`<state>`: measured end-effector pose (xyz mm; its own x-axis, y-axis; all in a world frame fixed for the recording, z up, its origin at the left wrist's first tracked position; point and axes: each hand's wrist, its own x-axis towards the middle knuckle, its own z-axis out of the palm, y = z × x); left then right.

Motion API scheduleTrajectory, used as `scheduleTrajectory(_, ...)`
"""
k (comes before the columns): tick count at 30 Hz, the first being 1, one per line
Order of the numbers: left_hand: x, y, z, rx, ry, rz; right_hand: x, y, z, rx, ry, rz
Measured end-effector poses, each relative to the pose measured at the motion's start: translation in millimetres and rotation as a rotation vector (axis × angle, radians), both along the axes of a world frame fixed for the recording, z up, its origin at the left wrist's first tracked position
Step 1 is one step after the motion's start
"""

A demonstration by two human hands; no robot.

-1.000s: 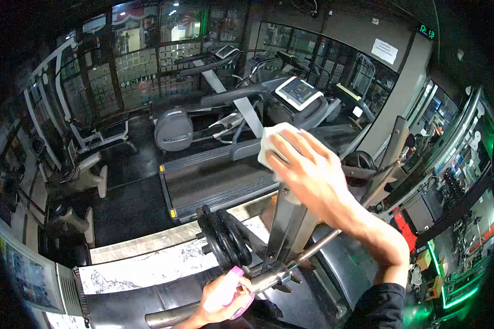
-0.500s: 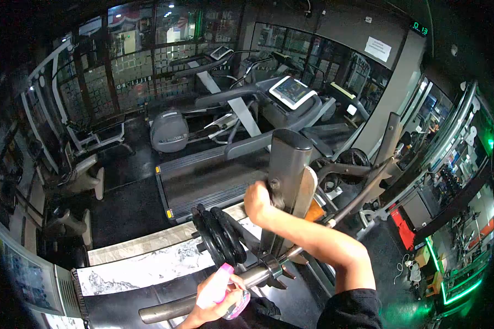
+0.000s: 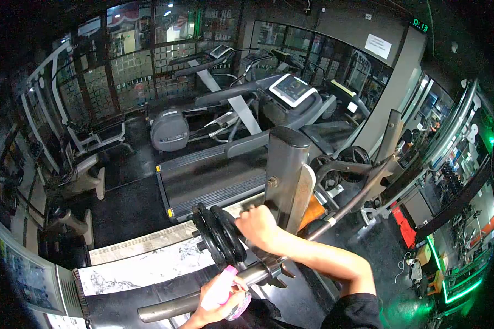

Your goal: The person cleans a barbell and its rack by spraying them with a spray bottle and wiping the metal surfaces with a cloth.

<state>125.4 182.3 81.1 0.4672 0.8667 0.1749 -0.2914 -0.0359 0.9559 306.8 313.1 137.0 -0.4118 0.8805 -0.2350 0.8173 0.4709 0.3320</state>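
My left hand (image 3: 212, 313) is wrapped around a spray bottle (image 3: 219, 289) with a pink nozzle, just over a bare metal bar (image 3: 173, 307). My right hand (image 3: 260, 227) is closed against the lower part of a dark upright post (image 3: 287, 156) on a weight machine. A small dark patch shows at its knuckles, but what the fingers hold, if anything, is hidden. Black weight plates (image 3: 219, 236) hang on a peg just left of my right hand.
A treadmill (image 3: 214, 183) stands beyond the machine, with an elliptical trainer (image 3: 170, 131) behind it. A long barbell-like bar (image 3: 357, 194) slants up to the right. At the lower left is a glass-fronted cabinet (image 3: 33, 279).
My right hand has slid down the post and slightly left, closer to the weight plates. The left hand and spray bottle have barely moved.
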Motion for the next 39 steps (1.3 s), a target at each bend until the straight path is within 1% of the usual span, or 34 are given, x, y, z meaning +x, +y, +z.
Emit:
scheduleTrajectory(1, -0.3, 0.5, 0.7, 0.014, 0.025, -0.003, 9.6, -7.3, 2.8, 0.344, 0.062, 0.130)
scheduleTrajectory(2, -1.0, 0.8, -0.1, 0.013, 0.026, -0.001, 19.1, -12.9, 14.0, 0.515, 0.116, 0.230)
scheduleTrajectory(3, -1.8, 1.3, -2.2, 0.037, 0.010, 0.012, 27.8, -18.6, 23.2, 0.564, 0.099, 0.249)
scheduleTrajectory(4, -2.2, 2.3, -4.1, 0.062, -0.006, 0.025, 40.4, -21.3, 23.0, 0.617, -0.010, 0.227)
scheduleTrajectory(6, -3.5, 4.6, -8.4, 0.062, 0.009, 0.026, 57.6, -29.6, 19.6, 0.627, -0.126, 0.255)
scheduleTrajectory(7, -4.1, 5.0, -9.6, 0.065, 0.025, 0.026, 58.9, -34.7, 16.2, 0.625, -0.126, 0.253)
scheduleTrajectory(9, -4.2, 5.5, -7.3, 0.057, 0.006, 0.019, 58.6, -45.4, 8.5, 0.564, -0.044, 0.190)
scheduleTrajectory(10, -4.3, 4.5, -5.9, 0.047, -0.013, 0.009, 59.2, -53.1, 6.9, 0.563, -0.043, 0.184)
scheduleTrajectory(12, -3.6, 1.2, -3.0, 0.027, -0.036, 0.016, 60.8, -68.9, 13.3, 0.387, 0.115, 0.112)
scheduleTrajectory(13, -2.6, -0.6, -2.5, 0.002, -0.062, 0.031, 60.6, -78.9, 24.4, 0.292, 0.135, 0.095)
scheduleTrajectory(14, -1.7, -0.2, -2.2, 0.000, -0.064, 0.033, 53.9, -94.5, 37.3, 0.111, -0.035, -0.085)
scheduleTrajectory(16, -2.6, 2.7, -0.1, 0.048, -0.047, -0.050, 48.7, -101.1, 67.0, -0.134, -0.128, -0.240)
scheduleTrajectory(17, -1.8, 5.5, -0.6, 0.129, 0.006, -0.072, 48.5, -107.5, 84.1, 0.105, 0.015, -0.148)
scheduleTrajectory(18, 0.3, 5.4, 3.3, 0.128, 0.005, -0.070, 50.0, -108.6, 97.1, 0.343, 0.157, -0.056)
scheduleTrajectory(19, 3.2, 3.4, 9.8, 0.072, -0.007, -0.086, 50.8, -97.2, 106.4, 0.465, 0.350, 0.053)
scheduleTrajectory(20, 4.8, 1.9, 16.7, 0.017, -0.019, -0.102, 50.4, -88.6, 110.9, 0.586, 0.333, 0.101)
scheduleTrajectory(22, 4.3, 0.1, 23.0, -0.003, 0.016, -0.122, 54.3, -67.2, 92.7, 0.744, 0.196, 0.114)
scheduleTrajectory(23, 5.0, 0.2, 21.2, 0.046, 0.012, -0.120, 60.5, -56.5, 74.3, 0.695, 0.153, 0.058)
scheduleTrajectory(24, 5.0, 0.6, 18.6, 0.095, 0.007, -0.116, 56.8, -55.9, 55.3, 0.753, 0.031, 0.058)
scheduleTrajectory(26, 5.5, -0.8, 15.3, 0.130, -0.012, -0.107, 51.7, -57.6, 27.2, 0.686, -0.027, 0.058)
scheduleTrajectory(27, 6.6, -3.5, 18.5, 0.042, -0.077, -0.091, 49.0, -58.5, 14.6, 0.588, -0.032, 0.019)
scheduleTrajectory(28, 7.4, -5.5, 20.5, -0.047, -0.142, -0.076, 49.2, -59.9, 10.6, 0.485, 0.008, 0.052)
scheduleTrajectory(29, 7.0, -5.3, 21.0, -0.047, -0.144, -0.076, 52.8, -60.0, -7.9, 0.438, 0.006, 0.099)
scheduleTrajectory(30, 5.3, -4.3, 21.2, 0.000, -0.087, -0.083, 48.9, -60.4, -11.3, 0.392, 0.005, 0.147)
scheduleTrajectory(31, 3.3, -3.5, 20.9, 0.047, -0.030, -0.089, 48.1, -60.3, -11.0, 0.392, 0.004, 0.147)
scheduleTrajectory(32, 0.8, -2.9, 18.0, 0.047, -0.030, -0.088, 47.0, -59.1, -8.7, 0.154, 0.040, 0.037)
scheduleTrajectory(33, -1.6, -2.3, 13.2, 0.052, 0.004, -0.111, 42.6, -58.4, 5.4, -0.086, 0.075, -0.072)
scheduleTrajectory(34, -2.9, -2.2, 9.8, 0.055, 0.041, -0.136, 39.3, -57.0, 28.5, -0.174, 0.062, -0.104)
scheduleTrajectory(36, -1.6, -1.1, 6.6, 0.008, 0.001, -0.152, 42.5, -52.3, 61.5, -0.165, 0.378, -0.093)
scheduleTrajectory(38, 1.1, 0.3, 7.2, -0.033, -0.045, -0.173, 44.4, -49.1, 82.5, 0.294, 0.590, 0.112)
scheduleTrajectory(39, 2.1, 0.9, 8.4, 0.006, -0.026, -0.171, 46.5, -41.7, 94.4, 0.492, 0.522, 0.189)
